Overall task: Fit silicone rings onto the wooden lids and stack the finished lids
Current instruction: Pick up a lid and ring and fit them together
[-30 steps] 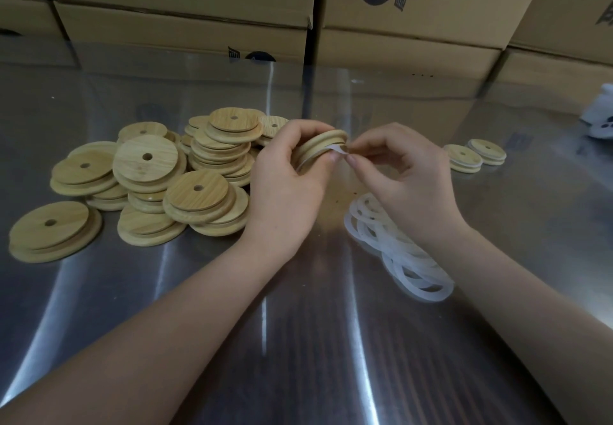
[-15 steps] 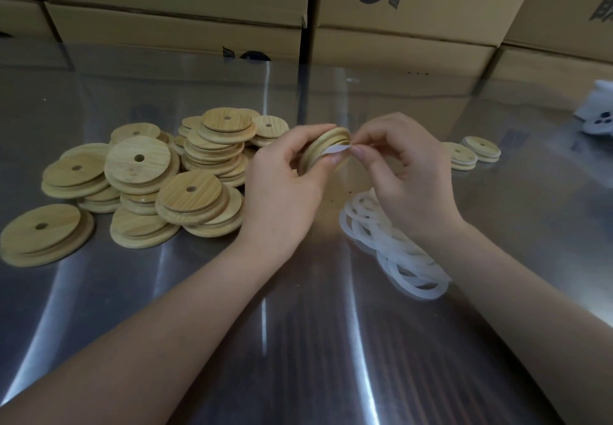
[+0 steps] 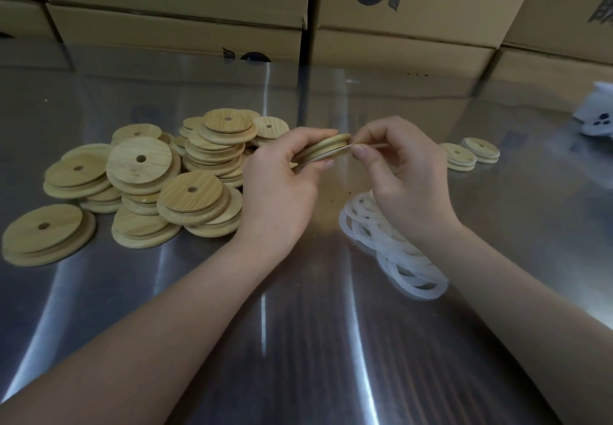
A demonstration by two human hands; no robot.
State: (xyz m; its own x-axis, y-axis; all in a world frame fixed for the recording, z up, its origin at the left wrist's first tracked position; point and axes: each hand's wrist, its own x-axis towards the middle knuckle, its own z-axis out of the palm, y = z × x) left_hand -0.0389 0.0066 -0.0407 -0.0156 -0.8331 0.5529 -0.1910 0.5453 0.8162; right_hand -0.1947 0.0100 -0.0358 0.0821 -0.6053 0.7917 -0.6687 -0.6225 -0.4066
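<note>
My left hand (image 3: 282, 189) grips a round wooden lid (image 3: 326, 151) edge-on above the steel table. A white silicone ring (image 3: 336, 153) lies in the lid's groove, and my right hand (image 3: 398, 172) pinches it at the lid's right edge. A heap of bare wooden lids (image 3: 149, 185) with centre holes lies to the left. Several loose white rings (image 3: 391, 245) lie below my right hand. Two lids with rings fitted (image 3: 471, 156) sit side by side at the right.
The shiny steel table (image 3: 298, 341) runs back to a wall of stacked cardboard boxes (image 3: 398, 10). A white object (image 3: 597, 116) lies at the far right edge.
The lid has tilted flatter in my left hand. My right fingers have shifted along the ring at its right edge. The view has shifted slightly.
</note>
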